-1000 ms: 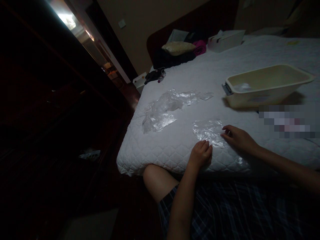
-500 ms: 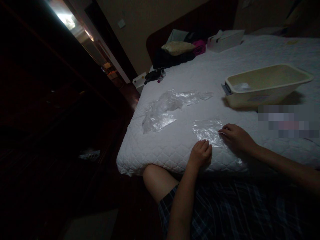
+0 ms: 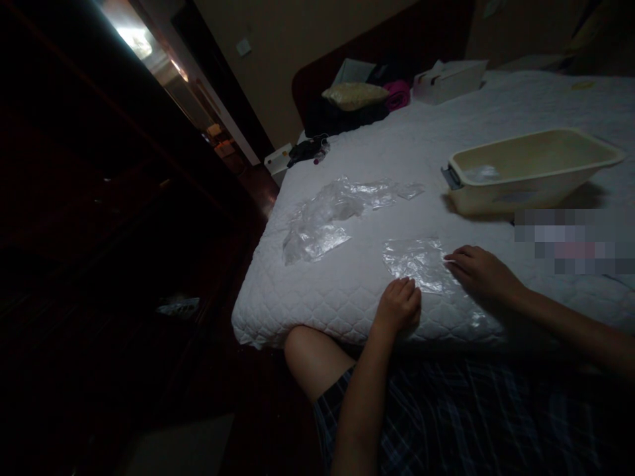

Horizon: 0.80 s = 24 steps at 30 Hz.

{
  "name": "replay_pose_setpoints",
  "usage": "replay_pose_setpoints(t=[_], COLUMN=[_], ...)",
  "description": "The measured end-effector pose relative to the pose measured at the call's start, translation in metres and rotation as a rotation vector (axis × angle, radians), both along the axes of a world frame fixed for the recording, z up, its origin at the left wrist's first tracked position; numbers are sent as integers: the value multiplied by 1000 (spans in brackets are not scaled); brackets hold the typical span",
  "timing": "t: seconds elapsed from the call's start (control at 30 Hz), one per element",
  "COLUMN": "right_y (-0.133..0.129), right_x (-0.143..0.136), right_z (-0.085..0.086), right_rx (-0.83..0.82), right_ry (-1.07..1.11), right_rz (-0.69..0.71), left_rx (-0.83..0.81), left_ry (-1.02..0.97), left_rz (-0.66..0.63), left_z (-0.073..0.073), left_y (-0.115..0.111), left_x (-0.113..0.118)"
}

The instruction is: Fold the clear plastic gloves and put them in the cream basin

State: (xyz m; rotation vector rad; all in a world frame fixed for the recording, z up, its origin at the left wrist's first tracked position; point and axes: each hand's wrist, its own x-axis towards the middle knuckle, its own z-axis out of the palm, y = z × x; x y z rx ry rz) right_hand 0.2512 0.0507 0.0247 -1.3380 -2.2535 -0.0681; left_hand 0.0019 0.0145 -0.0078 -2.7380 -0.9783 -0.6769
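A clear, shiny plastic bag (image 3: 414, 261) lies crinkled on the white quilted bedspread. At its lower left edge, my left hand (image 3: 398, 304) is closed with curled fingers on the plastic. My right hand (image 3: 483, 271) pinches the bag's right side between thumb and fingers, just above the bed surface. A loose spread of more clear plastic bags (image 3: 322, 221) lies farther left on the bed, apart from both hands.
A cream plastic bin (image 3: 526, 188) with a grey handle clip stands at the right, something clear inside. A blurred patch lies below it. At the back are a white box (image 3: 449, 80), a beige cushion (image 3: 354, 96) and a magenta roll (image 3: 397, 96). The bed's left edge drops to dark floor.
My right hand has shifted slightly to the right, away from my left hand, along the bag's right side. The left hand stays in place.
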Motion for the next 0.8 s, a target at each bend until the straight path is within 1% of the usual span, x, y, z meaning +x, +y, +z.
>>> replay_pose_setpoints(t=[0.07, 0.17, 0.23, 0.33, 0.4, 0.53, 0.63, 0.73, 0.8], right_y=[-3, -7, -8, -10, -10, -12, -16, -24, -29], right_x=[-2, -6, -10, -15, -16, -11, -6, 1, 6], right_z=[0, -4, -7, -8, -6, 1, 4, 2, -2], right_rx=[16, 18, 9, 12, 13, -12, -26, -39, -41], right_ry=[-13, -82, -115, -112, -94, -31, 44, 76, 65], right_rz=[72, 180, 219, 228, 230, 230, 218, 232, 233], left_rx=[-13, -31, -33, -58, -83, -104, -96, -62, -14], left_ry=[-3, -3, -13, -64, -140, -291, -353, -372, -307], left_rz=[16, 39, 47, 56, 73, 101, 110, 149, 144], left_z=[1, 4, 5, 6, 6, 3, 0, -1, 0], left_y=[0, -1, -1, -1, -1, 2, 5, 5, 3], left_x=[0, 0, 0, -1, -1, 0, -1, -2, -2])
